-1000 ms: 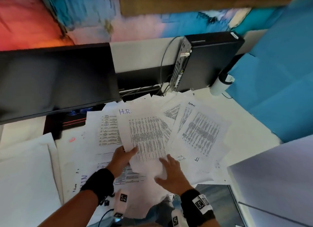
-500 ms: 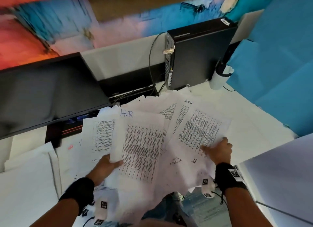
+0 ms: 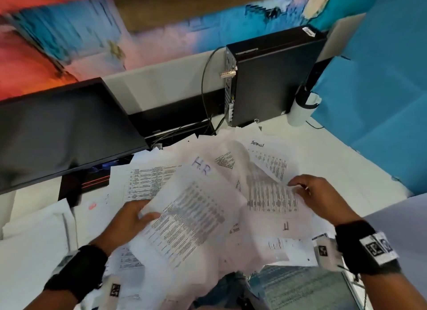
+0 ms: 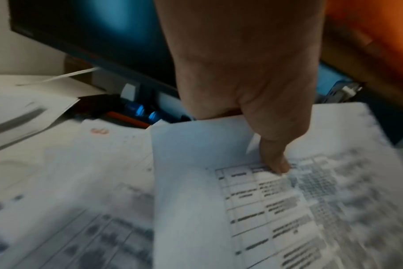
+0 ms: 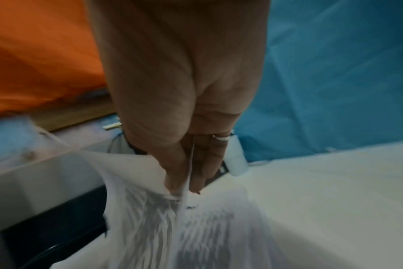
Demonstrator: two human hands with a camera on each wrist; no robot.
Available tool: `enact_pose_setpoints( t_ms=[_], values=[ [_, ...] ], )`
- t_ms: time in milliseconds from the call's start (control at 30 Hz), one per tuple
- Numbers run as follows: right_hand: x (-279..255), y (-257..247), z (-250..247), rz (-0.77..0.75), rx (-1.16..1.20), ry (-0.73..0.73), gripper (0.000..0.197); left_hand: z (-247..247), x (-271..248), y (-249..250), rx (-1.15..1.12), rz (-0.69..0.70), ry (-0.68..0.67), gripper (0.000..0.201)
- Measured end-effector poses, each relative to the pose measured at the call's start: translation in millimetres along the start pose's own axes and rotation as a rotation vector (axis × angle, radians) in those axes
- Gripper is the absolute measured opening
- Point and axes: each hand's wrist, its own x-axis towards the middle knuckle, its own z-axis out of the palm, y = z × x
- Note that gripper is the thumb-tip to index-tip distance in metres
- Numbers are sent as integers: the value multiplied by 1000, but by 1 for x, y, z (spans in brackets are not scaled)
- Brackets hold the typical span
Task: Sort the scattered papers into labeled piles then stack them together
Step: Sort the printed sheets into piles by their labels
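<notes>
Mid-sort, by the look of it, with no tidy piles formed yet. Scattered papers (image 3: 161, 182) fanned across the white bench (image 3: 335, 161), overlapping, between the monitor (image 3: 57, 129) at far left and the upright computer case (image 3: 275, 78) at far right. Left hand (image 3: 129, 219) closed in a pinch grip on the near-left edge of one printed sheet (image 3: 191, 219), thumb on top and fingers hidden beneath, raised clear of the heap; probably lifted so as to read its heading and part it from the rest. Just beyond its far edge, a sheet marked H.R (image 3: 201, 168), likely a pile label. Right hand (image 3: 321, 198) gripping the right edge of another printed sheet (image 3: 272, 198), thumb and fingers clamped either side, as confirmed in the right wrist view (image 5: 184, 163); paper bowed upward there, suggesting it is being drawn off the heap toward the right. Both sheets blurred. Further sheets overhanging the near bench edge, at risk of sliding off.
</notes>
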Motion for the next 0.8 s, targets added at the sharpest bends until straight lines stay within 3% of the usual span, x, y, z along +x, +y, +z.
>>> enact_pose_setpoints(
  t_ms=[100,167,300,433,567,633,700,733,800],
  values=[
    [25,-32,-16,-112,-111,-82,20,-10,7,28,8,82,-98,24],
    [42,-56,-11,-187,-161,-166,24,-3,12,52,132,228,-135,16],
    [65,-99,14,-301,-178,-293,42,32,29,102,442,542,-113,14],
    [74,-128,19,-425,-245,-329,42,69,53,145,722,641,-75,7],
    [82,-126,-8,-378,-5,-283,21,80,76,169,666,488,-84,11],
    [78,-107,-31,-251,172,-80,11,77,87,166,512,375,-35,6],
    [61,-73,-48,-37,478,196,8,75,99,162,259,261,2,19],
    [50,-55,-51,53,669,291,26,76,103,161,120,201,6,23],
    [31,-22,-40,191,1062,325,82,84,111,152,-129,91,-14,33]
  ],
)
